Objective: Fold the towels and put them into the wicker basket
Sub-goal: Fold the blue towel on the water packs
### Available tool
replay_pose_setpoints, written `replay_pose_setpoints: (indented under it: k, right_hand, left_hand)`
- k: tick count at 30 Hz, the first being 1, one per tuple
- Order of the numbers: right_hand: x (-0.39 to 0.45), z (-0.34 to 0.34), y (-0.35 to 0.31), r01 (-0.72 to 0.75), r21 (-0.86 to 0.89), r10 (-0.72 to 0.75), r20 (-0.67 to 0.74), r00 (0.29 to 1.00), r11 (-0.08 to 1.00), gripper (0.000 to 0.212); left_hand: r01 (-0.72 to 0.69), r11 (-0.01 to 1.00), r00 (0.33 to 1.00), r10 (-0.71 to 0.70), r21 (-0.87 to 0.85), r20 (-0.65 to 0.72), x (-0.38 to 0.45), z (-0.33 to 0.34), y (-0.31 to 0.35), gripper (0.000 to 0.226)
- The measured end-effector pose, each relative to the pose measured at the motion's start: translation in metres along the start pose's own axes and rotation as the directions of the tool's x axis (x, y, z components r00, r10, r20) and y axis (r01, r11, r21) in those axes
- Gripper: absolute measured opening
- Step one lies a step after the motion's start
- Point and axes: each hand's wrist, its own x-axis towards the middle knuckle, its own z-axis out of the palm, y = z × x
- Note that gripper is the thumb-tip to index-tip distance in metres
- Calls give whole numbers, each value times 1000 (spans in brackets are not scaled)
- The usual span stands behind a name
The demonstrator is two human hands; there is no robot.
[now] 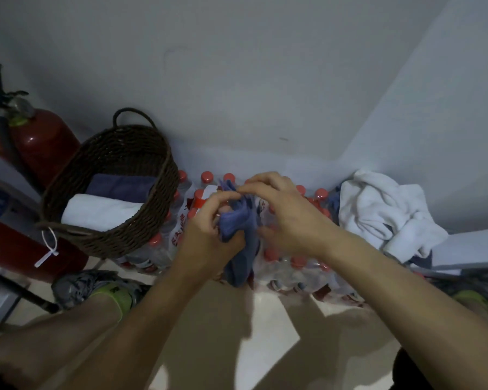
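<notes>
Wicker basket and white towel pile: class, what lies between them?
In the head view, red-capped water bottles, with both hands holding a blue towel above them.

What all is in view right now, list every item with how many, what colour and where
basket: one, dark brown wicker, left of centre, on the bottle packs
folded towels: two, one white, one blue, inside the basket
blue towel: one, held by both hands at centre
white towel: one, crumpled, on the right
bottles: many, clear with red caps, in wrapped packs along the wall
extinguisher: one, red, far left, behind the basket
shoes: two, grey and green, one lower left, one at the right edge
left hand: grips the blue towel
right hand: pinches the blue towel's top
</notes>
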Motion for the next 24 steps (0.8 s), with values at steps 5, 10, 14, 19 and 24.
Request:
replay_pose_setpoints:
  k: [5,10,14,19,24]
  right_hand:
    - [-40,-15,-4,-19,178,41,-122,992,984,76]
    - [-62,-9,-4,25,297,22,-154,988,955,54]
    - [-66,1,-7,37,338,21,-166,986,940,44]
    - [-64,2,-6,26,396,59,-201,978,918,41]
    - [-63,0,-8,58,396,21,-190,982,916,34]
  left_hand:
    - [-15,990,992,33,-144,124,0,-9,34,48]
    - [-8,987,989,31,-159,145,-19,-7,34,33]
    - [-1,987,998,10,-162,54,-28,-1,33,33]
    - [-54,990,994,40,129,103,-26,-8,32,37]
    - [-98,992,984,85,77,155,-26,-11,36,29]
